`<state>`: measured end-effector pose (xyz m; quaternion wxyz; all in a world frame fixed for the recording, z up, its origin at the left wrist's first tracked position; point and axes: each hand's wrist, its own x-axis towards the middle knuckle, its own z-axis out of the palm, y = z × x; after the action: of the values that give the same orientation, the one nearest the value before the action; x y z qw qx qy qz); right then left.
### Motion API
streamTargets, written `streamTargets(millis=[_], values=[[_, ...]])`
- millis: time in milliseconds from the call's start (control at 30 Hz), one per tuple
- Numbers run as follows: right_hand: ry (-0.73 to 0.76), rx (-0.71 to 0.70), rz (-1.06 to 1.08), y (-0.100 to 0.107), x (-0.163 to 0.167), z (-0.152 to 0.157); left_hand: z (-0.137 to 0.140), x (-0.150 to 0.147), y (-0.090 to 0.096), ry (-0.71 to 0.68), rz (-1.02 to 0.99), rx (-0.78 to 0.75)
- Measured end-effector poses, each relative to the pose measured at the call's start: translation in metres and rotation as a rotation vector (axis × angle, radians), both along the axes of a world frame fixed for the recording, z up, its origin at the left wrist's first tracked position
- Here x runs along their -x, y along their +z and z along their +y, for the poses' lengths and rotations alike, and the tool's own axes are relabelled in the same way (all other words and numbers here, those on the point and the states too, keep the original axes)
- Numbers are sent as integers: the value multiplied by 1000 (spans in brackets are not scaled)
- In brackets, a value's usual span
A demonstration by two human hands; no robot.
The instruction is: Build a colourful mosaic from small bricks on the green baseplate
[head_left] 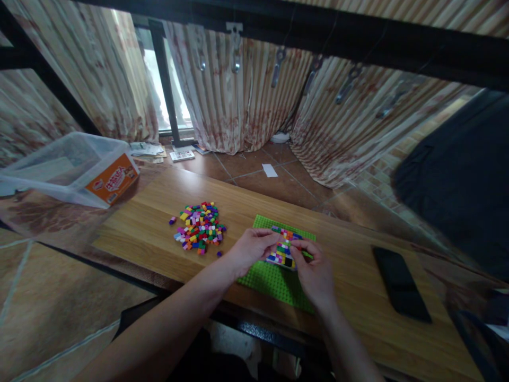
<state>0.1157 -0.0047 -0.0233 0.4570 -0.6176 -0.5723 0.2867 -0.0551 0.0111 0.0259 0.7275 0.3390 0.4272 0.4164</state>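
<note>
A block of multicoloured toy building bricks (pixel 283 258) sits on a green studded baseplate (pixel 274 289), partly covered by my hands. My left hand (pixel 251 249) is closed at the block's left side, with thumb and index fingertips against the bricks. From the right, my right hand (pixel 317 269) pinches at the block's near right part with thumb and forefinger. Whether either hand also has a small loose brick between its fingertips cannot be made out. Left of the baseplate lies a pile of loose toy bricks (pixel 201 227) in many colours.
A wooden table (pixel 350 297) bears the baseplate, the pile and, at the right, a black phone (pixel 401 284). Beyond the table's left end stands a clear plastic bin (pixel 73 183) with an orange label. A dark bar (pixel 278 24) with hanging metal clips crosses overhead, before curtains (pixel 238 106).
</note>
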Motion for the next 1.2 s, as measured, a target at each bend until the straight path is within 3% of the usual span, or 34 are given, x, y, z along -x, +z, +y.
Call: streamTargets(millis=[300,467,567,733,1200], values=[[8,-46,-62,7,4,-2,2,0,-3,18,20,26],[-10,-210,-164,20,14,-8,2,0,-4,14,27,19],[58,-280,-175,26,22,-11,2,0,-4,-3,37,-16],[115,-279,-129,28,27,-12,0,1,-1,-44,56,-90],[180,-265,-129,28,27,-13,-1,1,-1,-125,46,-101]])
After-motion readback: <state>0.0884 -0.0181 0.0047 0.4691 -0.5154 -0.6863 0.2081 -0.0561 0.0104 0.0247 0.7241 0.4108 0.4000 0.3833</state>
